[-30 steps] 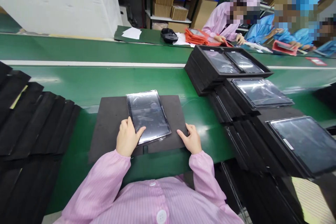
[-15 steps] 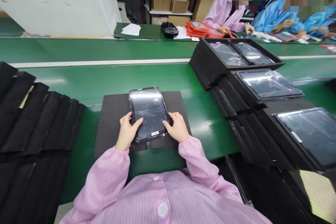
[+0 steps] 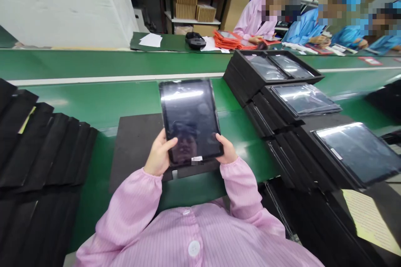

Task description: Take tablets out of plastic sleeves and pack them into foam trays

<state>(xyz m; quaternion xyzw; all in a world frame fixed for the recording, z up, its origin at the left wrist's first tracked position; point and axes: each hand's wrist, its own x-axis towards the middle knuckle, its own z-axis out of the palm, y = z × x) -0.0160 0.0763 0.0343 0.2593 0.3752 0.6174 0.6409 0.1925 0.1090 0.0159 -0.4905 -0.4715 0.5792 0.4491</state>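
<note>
A dark tablet-like screen panel (image 3: 191,123) is held up in front of me, tilted, with glare across its upper part and a small white label at its lower edge. My left hand (image 3: 160,152) grips its lower left side, thumb on the glass. At the lower right edge, my right hand (image 3: 226,150) is closed on the panel too, thumb on the front and fingers out of sight behind. Beneath it a black foam board (image 3: 136,146) lies on the green bench, partly covered by the panel.
Stacked black foam trays (image 3: 250,83) holding more screen panels (image 3: 357,154) stand on the right. Several black foam pieces (image 3: 62,150) are piled left. A yellow lined paper (image 3: 371,217) lies lower right. Across the green bench (image 3: 78,64), co-workers sit by orange-wrapped items (image 3: 228,41).
Both hands have raised the panel off the foam board and tipped it toward me, so it looks larger and sits slightly to the right. The camera view has shifted a little.
</note>
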